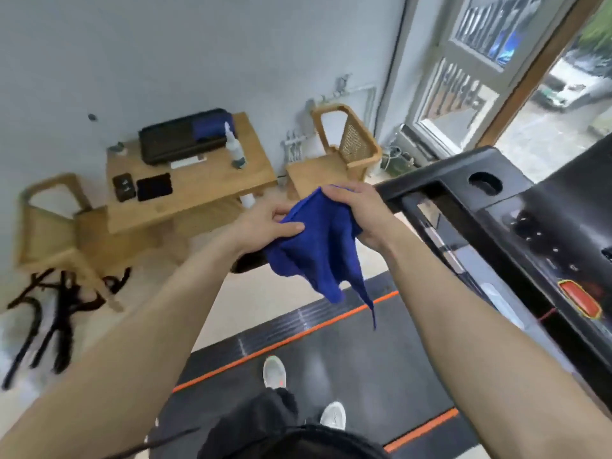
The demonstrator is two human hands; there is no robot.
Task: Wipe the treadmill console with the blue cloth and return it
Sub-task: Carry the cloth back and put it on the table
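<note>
Blue cloth (318, 246) hangs between both hands; left hand (265, 226) pinches its edge; right hand (357, 210) grips its top.

Both forearms were bare, with no sleeves, watch or rings in view. The person wore black trousers (265, 422) and pale grey-white trainers (332, 415), the one at 11 o'clock showing a small orange mark.

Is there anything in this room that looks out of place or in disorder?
Yes: black straps lie tangled on the floor by the left wooden chair. Nothing looks spilled or broken.
</note>
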